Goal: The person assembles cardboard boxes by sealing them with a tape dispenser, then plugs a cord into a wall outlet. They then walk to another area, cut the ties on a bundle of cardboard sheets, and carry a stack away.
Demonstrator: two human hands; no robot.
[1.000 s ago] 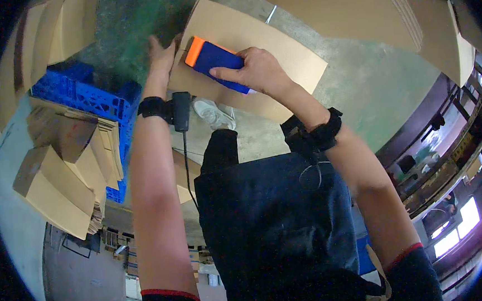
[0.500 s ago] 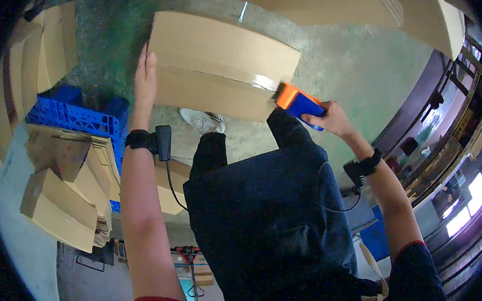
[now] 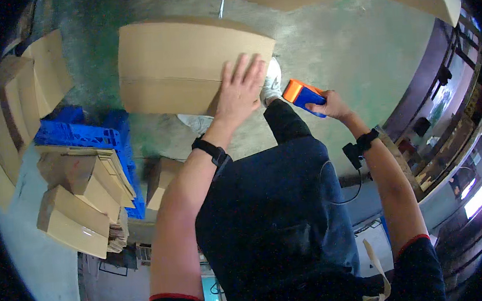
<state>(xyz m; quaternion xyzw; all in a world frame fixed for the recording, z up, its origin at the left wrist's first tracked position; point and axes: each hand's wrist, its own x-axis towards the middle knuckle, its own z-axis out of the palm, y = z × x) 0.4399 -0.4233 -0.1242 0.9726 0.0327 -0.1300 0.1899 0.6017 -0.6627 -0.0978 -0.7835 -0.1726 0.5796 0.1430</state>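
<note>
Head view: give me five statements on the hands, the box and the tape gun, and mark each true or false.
1. The left hand lies flat on the cardboard box. True.
2. The right hand holds an orange and blue tape gun. True.
3. The tape gun is pressed onto the box. False: it is off to the right, clear of it.
4. A blue pallet lies to the left. True.
5. The wrists are bare. False: each wears a dark strap.

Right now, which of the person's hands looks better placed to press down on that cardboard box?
Left. The left hand already lies flat on the cardboard box near its right edge, while the right hand is off to the side, gripping an orange and blue tape dispenser.
</note>
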